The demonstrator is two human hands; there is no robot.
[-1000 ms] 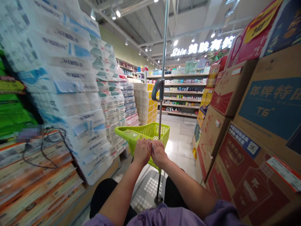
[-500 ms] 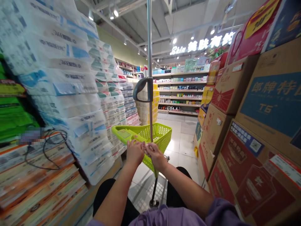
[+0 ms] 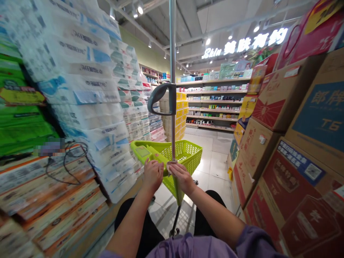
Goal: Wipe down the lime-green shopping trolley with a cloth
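In front of me stands a lime-green plastic shopping basket cart [image 3: 192, 161] with perforated sides. A metal pole [image 3: 172, 46] rises at its near side and carries a grey loop handle [image 3: 161, 100]. My left hand [image 3: 153, 176] is closed with curled fingers over the basket's near rim. My right hand [image 3: 184, 178] pinches a small, crumpled pale wipe or tissue [image 3: 171, 164]. The wipe lies against the foot of the pole and the rim, just right of my left hand. My right fingertips partly hide it.
Stacked tissue packs [image 3: 91, 89] line the left side, with a black cable [image 3: 64, 168] over lower packs. Cardboard cartons [image 3: 271, 96] are piled close on the right. Beyond the cart, a tiled floor [image 3: 215, 154] leads to stocked shelves [image 3: 212, 104].
The view has shifted slightly, so surroundings slide rightward. My hands have moved a little apart; the right one now presses the pale wipe at the pole and rim.
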